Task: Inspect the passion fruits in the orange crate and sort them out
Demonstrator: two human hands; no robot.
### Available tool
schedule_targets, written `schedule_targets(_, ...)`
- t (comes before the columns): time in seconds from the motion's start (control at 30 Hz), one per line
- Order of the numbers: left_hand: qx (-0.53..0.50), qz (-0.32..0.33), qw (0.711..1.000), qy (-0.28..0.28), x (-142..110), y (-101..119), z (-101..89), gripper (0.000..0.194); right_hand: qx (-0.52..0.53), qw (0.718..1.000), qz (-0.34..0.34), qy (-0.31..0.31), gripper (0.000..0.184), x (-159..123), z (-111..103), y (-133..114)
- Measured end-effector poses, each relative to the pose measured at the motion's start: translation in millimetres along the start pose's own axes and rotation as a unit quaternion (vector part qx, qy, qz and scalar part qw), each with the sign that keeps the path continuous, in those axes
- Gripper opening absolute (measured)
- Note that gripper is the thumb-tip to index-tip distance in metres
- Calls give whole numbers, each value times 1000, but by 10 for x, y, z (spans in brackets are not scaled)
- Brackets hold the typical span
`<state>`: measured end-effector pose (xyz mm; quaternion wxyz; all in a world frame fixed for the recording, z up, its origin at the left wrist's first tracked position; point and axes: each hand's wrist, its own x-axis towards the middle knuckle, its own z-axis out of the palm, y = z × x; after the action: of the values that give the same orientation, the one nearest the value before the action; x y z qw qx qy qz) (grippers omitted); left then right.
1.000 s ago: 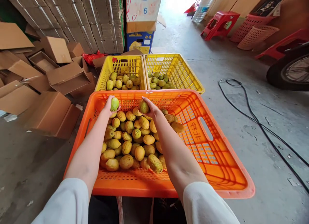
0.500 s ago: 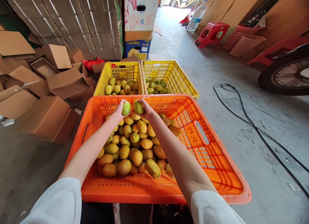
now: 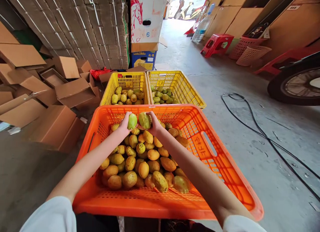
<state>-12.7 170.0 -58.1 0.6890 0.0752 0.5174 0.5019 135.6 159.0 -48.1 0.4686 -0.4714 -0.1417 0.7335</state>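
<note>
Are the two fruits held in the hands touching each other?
Cannot tell. In the head view the green fruit and the yellower fruit sit edge to edge, with no plain gap or contact.

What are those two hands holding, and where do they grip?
The left hand cups a green fruit by its left side; the right hand grips a yellow-green fruit from its right side.

A blue 6 is printed on the white horse carton (image 3: 147, 17).

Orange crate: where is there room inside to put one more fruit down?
The orange crate has bare floor along its right wall, beside the fruit pile. The left and middle are crowded. The right yellow crate also shows bare mesh at its right.
</note>
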Motion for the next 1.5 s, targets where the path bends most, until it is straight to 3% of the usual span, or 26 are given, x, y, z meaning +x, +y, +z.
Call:
schedule_targets(0.07, 16, 6, 999, 34, -188, -51, -33, 16, 13, 999, 12, -30, 9, -132, -127, 58)
schedule_targets(0.2, -6, -31, 999, -6, -448, -166, -212, 18, -1, 998, 24, -61, 19, -332, -383, 188)
schedule_targets(0.3, -5, -32, 999, -17, -523, -231, -379, 14, -6, 995, -28, -92, 30, -417, -533, 252)
schedule_targets(0.37, 24, -15, 998, -61, -559, -253, -468, 9, -15, 994, -64, -83, 37, -453, -617, 260)
schedule_targets(0.47, 61, 26, 988, -136, -628, -246, -540, 27, -28, 994, -93, -48, 47, -500, -704, 212)
schedule_targets(0.6, 53, 62, 984, -158, -707, -183, -534, 22, -19, 995, -101, -20, 46, -580, -710, 133)
schedule_targets(0.73, 25, 3, 994, -103, -727, -157, -492, 10, 1, 998, -55, 1, 29, -636, -642, 194)
schedule_targets(0.83, 37, -35, 994, -97, -734, -200, -471, 15, -15, 999, -27, 17, 25, -634, -595, 303)
schedule_targets(0.93, 71, -31, 993, -90, -738, -260, -459, 13, -15, 999, -9, 31, 26, -621, -565, 380)
schedule_targets(1.13, 90, -47, 993, -62, -728, -303, -424, 22, 6, 999, 21, 42, 29, -610, -577, 368)
schedule_targets(1.27, 76, -48, 994, -58, -717, -299, -426, 31, 15, 999, 29, 25, 26, -602, -610, 340)
schedule_targets(1.5, 93, -84, 989, -74, -655, -327, -533, 19, 14, 998, 43, -40, 25, -650, -617, 411)
